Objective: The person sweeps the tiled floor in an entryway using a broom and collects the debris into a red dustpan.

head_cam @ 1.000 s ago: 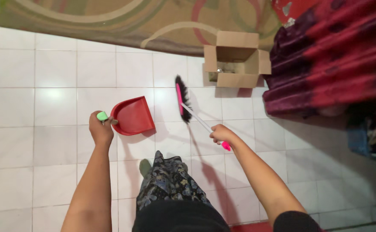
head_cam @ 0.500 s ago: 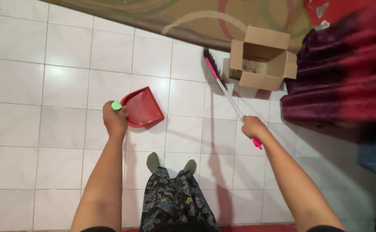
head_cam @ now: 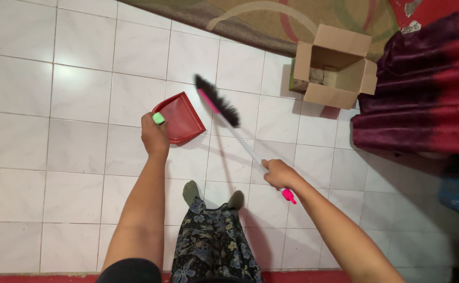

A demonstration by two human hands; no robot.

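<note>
Your broom (head_cam: 224,116) has swung back since half a second ago: its black bristles were up by the cardboard box (head_cam: 336,67) then, and now they sit just beside the open mouth of the red dustpan (head_cam: 182,118). Your right hand (head_cam: 277,173) is wrapped tight around the thin white stick, near its pink end, which pokes out just below your fist. Holding it that far from the brush lets you reach out over the floor while you stand. From your grip the stick runs up and to the left, and the brush head is at the far end, tilted, with its pink back on the side facing the pan. Your left hand (head_cam: 155,138) is shut around the dustpan's handle, and only its green tip shows above your fingers. The pan lies just past that hand, on the white tiled floor (head_cam: 77,105), with its wide mouth turned toward the brush, so anything pushed that way can slide in. The box stands open and well away from both hands, next to the rug (head_cam: 250,21) and the dark red cloth (head_cam: 423,89). Your two feet (head_cam: 190,191) are just below the pan.
</note>
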